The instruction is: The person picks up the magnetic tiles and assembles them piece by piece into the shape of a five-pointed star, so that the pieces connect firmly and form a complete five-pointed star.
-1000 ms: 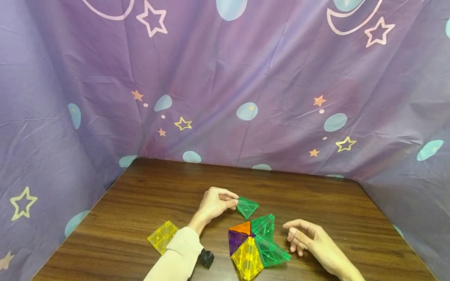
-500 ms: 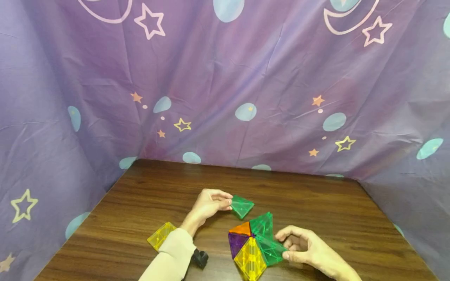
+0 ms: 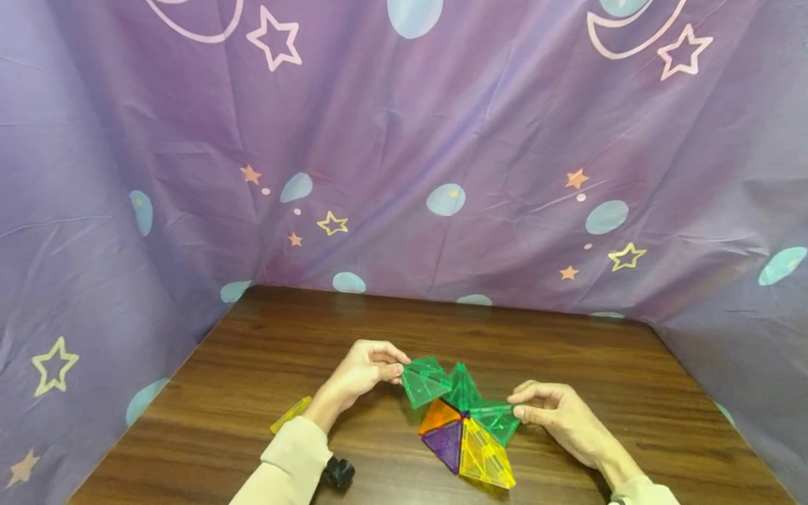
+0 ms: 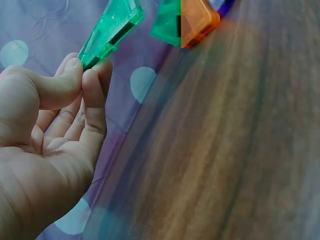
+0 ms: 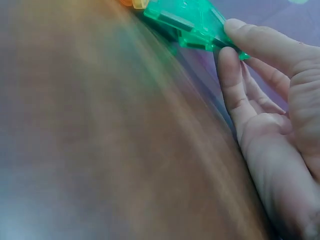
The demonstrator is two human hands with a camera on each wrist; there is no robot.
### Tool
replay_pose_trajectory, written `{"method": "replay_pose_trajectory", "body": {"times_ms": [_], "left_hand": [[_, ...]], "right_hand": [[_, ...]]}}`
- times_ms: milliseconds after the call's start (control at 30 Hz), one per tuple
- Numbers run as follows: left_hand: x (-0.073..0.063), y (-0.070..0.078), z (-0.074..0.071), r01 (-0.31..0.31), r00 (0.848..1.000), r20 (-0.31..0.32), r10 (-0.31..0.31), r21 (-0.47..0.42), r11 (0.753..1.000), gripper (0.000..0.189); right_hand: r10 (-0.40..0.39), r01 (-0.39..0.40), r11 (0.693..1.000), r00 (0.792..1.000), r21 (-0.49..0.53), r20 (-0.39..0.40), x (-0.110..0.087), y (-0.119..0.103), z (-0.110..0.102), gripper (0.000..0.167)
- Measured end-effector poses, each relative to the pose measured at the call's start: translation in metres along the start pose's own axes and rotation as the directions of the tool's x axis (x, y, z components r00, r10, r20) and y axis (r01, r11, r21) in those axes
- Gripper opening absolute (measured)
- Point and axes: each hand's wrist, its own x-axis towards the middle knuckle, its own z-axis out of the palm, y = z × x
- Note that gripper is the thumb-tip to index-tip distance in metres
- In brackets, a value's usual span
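My left hand (image 3: pixel 366 368) pinches the corner of a translucent green tile piece (image 3: pixel 426 381) between thumb and fingers. The piece's right side comes right up to a fan of joined translucent triangular tiles. In that fan are an orange tile (image 3: pixel 438 416), a purple tile (image 3: pixel 445 445), a yellow piece (image 3: pixel 485 459) and two green pieces. My right hand (image 3: pixel 562 417) pinches the outer tip of the right-hand green piece (image 3: pixel 497 421). In the right wrist view, thumb and finger hold the corner of this green piece (image 5: pixel 192 22).
A yellow tile piece (image 3: pixel 290 414) lies on the brown wooden table (image 3: pixel 379 466), partly behind the left forearm. A small black object (image 3: pixel 339 473) is at the left cuff. Purple patterned cloth (image 3: pixel 404 154) hangs around the table's back and sides.
My right hand has moved in, taken the green piece's tip and turned the fan counter-clockwise. The fan now meets the green piece in my left hand, which has shifted slightly left.
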Motion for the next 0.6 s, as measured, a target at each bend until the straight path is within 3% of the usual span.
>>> {"method": "replay_pose_trajectory", "body": {"times_ms": [233, 600], "left_hand": [[-0.003, -0.007, 0.009, 0.065, 0.998, 0.004, -0.065, 0.059, 0.996, 0.017], [0.002, -0.007, 0.013, 0.072, 0.997, -0.004, -0.072, 0.088, 0.993, 0.024]], "right_hand": [[0.062, -0.072, 0.992, 0.994, -0.103, -0.095, 0.009, 0.004, -0.008, 0.025], [0.111, -0.112, 0.994, 0.992, -0.015, -0.053, 0.017, -0.002, -0.007, 0.028]]}}
